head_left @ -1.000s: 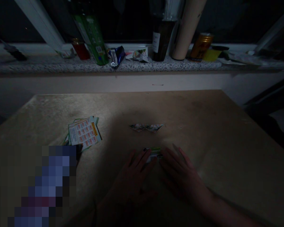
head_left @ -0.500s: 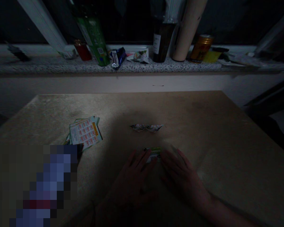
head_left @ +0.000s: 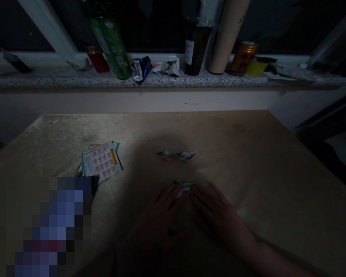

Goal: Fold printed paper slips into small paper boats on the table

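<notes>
A small folded piece of printed paper (head_left: pixel 187 184), green along its top, lies flat on the table between my hands. My left hand (head_left: pixel 161 215) rests with outstretched fingers on its left side, thumb apart. On its right edge lie the fingertips of my right hand (head_left: pixel 215 206), the fingers stretched out flat. Both hands are in deep shadow, and their fingers cover part of the paper. Just beyond them sits a folded paper piece with two downward points (head_left: pixel 177 155). To the left is a stack of printed cards (head_left: pixel 102 161), the top one bearing red number blocks.
A pixelated patch (head_left: pixel 49 227) hides the table's lower left. Behind the table (head_left: pixel 242 154), a granite windowsill (head_left: pixel 161 80) carries a green bottle (head_left: pixel 115 54), a dark bottle (head_left: pixel 196 54), a cardboard tube (head_left: pixel 229 38), an orange can (head_left: pixel 243 57) and crumpled wrappers (head_left: pixel 142 69).
My right hand has shifted slightly left, its fingertips now further onto the paper. My left hand stays nearly in place. The whole view has drifted a little.
</notes>
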`<state>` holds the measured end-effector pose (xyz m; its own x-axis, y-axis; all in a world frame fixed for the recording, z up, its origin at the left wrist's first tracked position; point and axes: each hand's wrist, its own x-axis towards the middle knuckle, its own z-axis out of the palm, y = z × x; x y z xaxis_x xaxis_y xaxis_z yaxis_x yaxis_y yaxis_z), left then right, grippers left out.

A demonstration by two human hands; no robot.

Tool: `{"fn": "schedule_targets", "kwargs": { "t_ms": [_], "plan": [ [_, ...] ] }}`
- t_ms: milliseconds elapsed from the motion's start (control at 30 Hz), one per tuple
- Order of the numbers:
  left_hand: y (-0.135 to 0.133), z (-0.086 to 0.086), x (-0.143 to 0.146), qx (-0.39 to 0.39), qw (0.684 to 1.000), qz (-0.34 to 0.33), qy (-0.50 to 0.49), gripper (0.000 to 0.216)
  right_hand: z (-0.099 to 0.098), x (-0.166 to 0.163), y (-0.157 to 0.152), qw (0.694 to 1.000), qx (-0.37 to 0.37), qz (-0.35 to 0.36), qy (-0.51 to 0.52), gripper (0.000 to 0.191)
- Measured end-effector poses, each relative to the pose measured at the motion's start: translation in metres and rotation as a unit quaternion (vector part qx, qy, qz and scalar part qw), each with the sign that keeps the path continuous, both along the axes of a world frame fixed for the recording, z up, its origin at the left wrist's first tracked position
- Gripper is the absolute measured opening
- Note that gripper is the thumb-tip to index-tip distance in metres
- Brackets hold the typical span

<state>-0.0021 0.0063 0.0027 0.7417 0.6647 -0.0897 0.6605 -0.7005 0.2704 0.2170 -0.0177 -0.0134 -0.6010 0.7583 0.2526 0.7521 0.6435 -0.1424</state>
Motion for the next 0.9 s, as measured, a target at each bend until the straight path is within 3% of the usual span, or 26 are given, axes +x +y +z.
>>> {"fn": "schedule_targets", "kwargs": {
  "t_ms": [167, 467, 900],
  "plan": [
    [-0.001, -0.004, -0.006, 0.02, 1.0, -0.023, -0.002, 0.078, -0.006, -0.003, 0.0, 0.999, 0.034, -0.008, 0.001, 0.044],
    [-0.011, -0.008, -0.02, 0.155, 0.987, -0.037, 0.015, 0.068, -0.01, -0.003, 0.0, 0.999, 0.049, -0.009, -0.002, 0.044],
    [-0.013, -0.009, -0.016, 0.17, 0.985, -0.013, 0.015, 0.058, 0.002, -0.011, -0.001, 0.999, 0.044, -0.01, -0.031, 0.05]
  ]
}}
